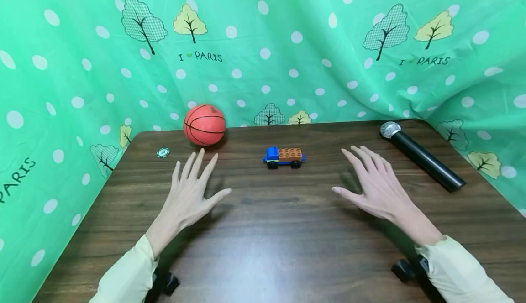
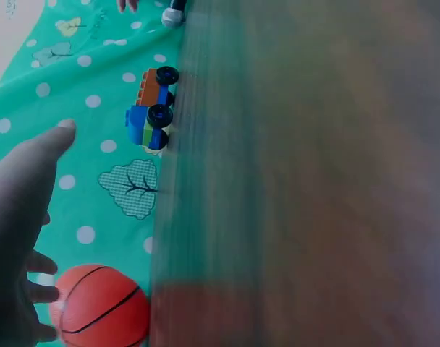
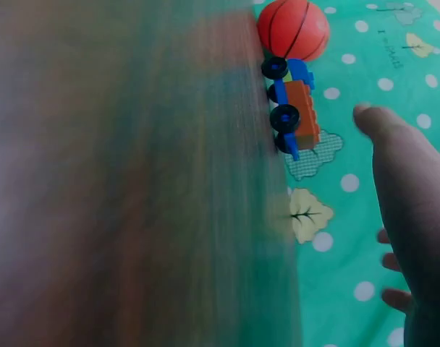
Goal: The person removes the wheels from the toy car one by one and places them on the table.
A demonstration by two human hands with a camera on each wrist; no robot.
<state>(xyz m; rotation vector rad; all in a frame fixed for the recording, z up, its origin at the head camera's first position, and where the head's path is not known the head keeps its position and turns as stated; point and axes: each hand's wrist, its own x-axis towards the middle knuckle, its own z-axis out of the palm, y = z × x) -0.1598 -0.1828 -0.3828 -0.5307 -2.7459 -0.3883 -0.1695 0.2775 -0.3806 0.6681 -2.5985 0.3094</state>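
Note:
My left hand (image 1: 190,198) hovers over the left half of the table, fingers spread and holding nothing. Just beyond its fingertips sits a small red basketball (image 1: 204,125), with a round poker chip (image 1: 163,152) to the ball's left. On the other side, my right hand (image 1: 376,189) is likewise spread and holds nothing. A toy truck of building blocks (image 1: 284,157), blue with an orange brick bed and black wheels, stands between and beyond the hands. Right of the right hand lies a black microphone (image 1: 423,157) with a silver head. Both wrist views also show the truck (image 2: 151,108).
The dark wood-grain table (image 1: 263,230) ends at a green dotted cloth (image 1: 263,79) hanging behind and along the sides. Black devices (image 1: 404,270) are strapped under both wrists, below the pale sleeves (image 1: 460,266).

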